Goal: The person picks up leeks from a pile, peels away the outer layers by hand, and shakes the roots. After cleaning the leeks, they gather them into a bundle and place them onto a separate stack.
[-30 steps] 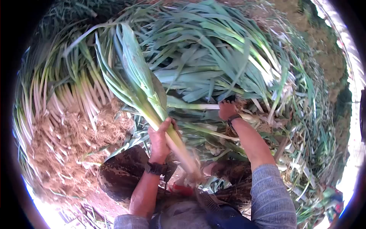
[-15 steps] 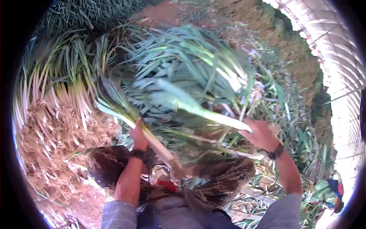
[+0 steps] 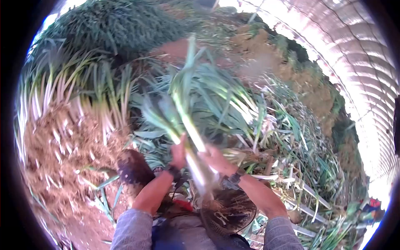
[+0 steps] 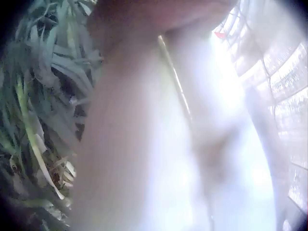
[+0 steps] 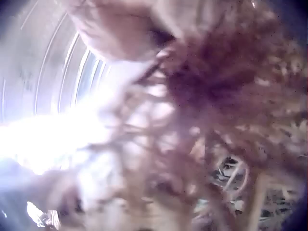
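Note:
My left hand (image 3: 179, 154) grips a bunch of leeks (image 3: 193, 164) by the pale shafts, in front of my lap. Right beside it, my right hand (image 3: 217, 160) holds another leek (image 3: 192, 130) with its leaves pointing up and away, its shaft laid close along the bunch. The roots (image 3: 208, 196) hang down toward me. In the left wrist view blurred white shafts (image 4: 183, 159) fill the middle below the hand (image 4: 163, 17). Tangled brown roots (image 5: 216, 96) cover much of the right wrist view, below the hand (image 5: 120, 29).
Rows of leeks with roots toward me (image 3: 58, 125) lie at the left. A heap of leeks (image 3: 227, 89) lies ahead, with a large leafy stack (image 3: 108, 29) behind. Loose leaves and trimmings (image 3: 300, 137) spread along the right, below the curved, ribbed greenhouse wall (image 3: 354, 62).
My right hand took a leek from the heap, swung it right, then brought it in beside the bunch in my left hand. The head view has tilted up.

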Available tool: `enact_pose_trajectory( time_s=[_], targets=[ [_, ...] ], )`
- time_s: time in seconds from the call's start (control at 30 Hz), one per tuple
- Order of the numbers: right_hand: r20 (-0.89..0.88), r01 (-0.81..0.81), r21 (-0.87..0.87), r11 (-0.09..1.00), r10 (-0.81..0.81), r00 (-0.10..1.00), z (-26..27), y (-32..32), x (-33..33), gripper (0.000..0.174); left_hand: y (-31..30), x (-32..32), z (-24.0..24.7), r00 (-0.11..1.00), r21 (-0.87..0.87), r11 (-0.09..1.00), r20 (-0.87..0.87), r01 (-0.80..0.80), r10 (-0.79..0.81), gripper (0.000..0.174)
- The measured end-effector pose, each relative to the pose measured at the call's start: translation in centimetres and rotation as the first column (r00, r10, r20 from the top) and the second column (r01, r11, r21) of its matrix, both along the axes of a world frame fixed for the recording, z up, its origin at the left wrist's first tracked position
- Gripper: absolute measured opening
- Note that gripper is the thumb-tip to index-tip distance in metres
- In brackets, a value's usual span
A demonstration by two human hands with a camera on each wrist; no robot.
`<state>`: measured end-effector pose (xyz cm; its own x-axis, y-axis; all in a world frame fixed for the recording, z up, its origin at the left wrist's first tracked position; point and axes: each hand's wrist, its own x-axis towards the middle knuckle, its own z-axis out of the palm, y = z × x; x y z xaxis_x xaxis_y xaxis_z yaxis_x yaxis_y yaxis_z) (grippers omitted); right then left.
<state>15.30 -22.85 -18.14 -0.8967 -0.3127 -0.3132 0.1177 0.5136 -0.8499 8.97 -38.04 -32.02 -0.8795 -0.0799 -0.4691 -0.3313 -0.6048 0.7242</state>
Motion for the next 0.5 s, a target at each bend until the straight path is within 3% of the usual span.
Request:
enact_pose_trajectory(
  time_s=[0.03,0.1,0.13,0.17,0.23,0.27,0.3,0.33,0.4,0.47,0.5],
  targets=[
    [-0.077,-0.077,0.189,0.979,0.093,0.993,2.1,-1.8,1.4,0.067,0.4,-0.9,-2.6,0.999,0.014,0.999,-0.029,0.032,-0.031,0.054],
    [-0.112,-0.171,0.158,0.973,0.189,0.975,-3.3,-1.2,0.9,0.067,0.3,0.7,0.0,0.994,-0.136,0.987,0.070,0.088,-0.079,0.086],
    [-0.134,-0.200,0.174,0.964,0.225,0.965,-5.0,-0.7,0.8,0.059,0.3,0.2,-1.8,0.986,-0.073,0.990,0.116,0.125,-0.116,0.086],
    [-0.120,-0.200,0.162,0.966,0.221,0.968,-4.9,-1.0,1.5,0.059,0.5,-0.1,-3.8,0.994,-0.026,0.994,0.038,0.105,-0.104,0.051],
    [-0.238,-0.165,0.259,0.952,0.229,0.944,-3.6,-1.1,2.3,0.040,0.4,0.5,-2.3,0.994,0.023,0.995,-0.058,0.099,-0.097,0.043],
    [-0.310,-0.126,0.205,0.971,0.186,0.932,-6.3,-0.5,2.7,0.038,-0.2,0.1,-1.9,0.990,-0.015,0.992,-0.066,0.125,-0.126,0.039],
    [-0.234,-0.045,0.205,0.978,0.094,0.968,-7.0,-0.5,4.2,0.038,-1.0,-0.2,-1.8,0.985,-0.050,0.987,-0.066,0.154,-0.157,0.036],
    [-0.219,-0.026,0.183,0.983,0.067,0.973,-6.4,-0.3,5.8,0.036,-1.0,-0.7,-1.3,0.997,-0.036,0.996,-0.009,0.080,-0.080,0.035],
    [-0.183,0.012,0.154,0.988,0.016,0.983,-5.0,-0.1,8.5,0.034,-2.1,-1.7,-0.8,0.992,-0.106,0.987,0.059,0.117,-0.111,0.036],
    [-0.022,-0.086,-0.060,0.994,0.085,0.996,-3.9,0.9,10.4,0.029,-1.8,-1.8,-1.1,0.982,-0.118,0.980,0.114,0.161,-0.148,0.037],
    [-0.010,-0.063,-0.067,0.996,0.063,0.998,-2.1,1.2,11.1,0.029,-1.3,-2.0,-1.7,0.992,-0.122,0.987,0.080,0.108,-0.099,0.036]
  ],
)
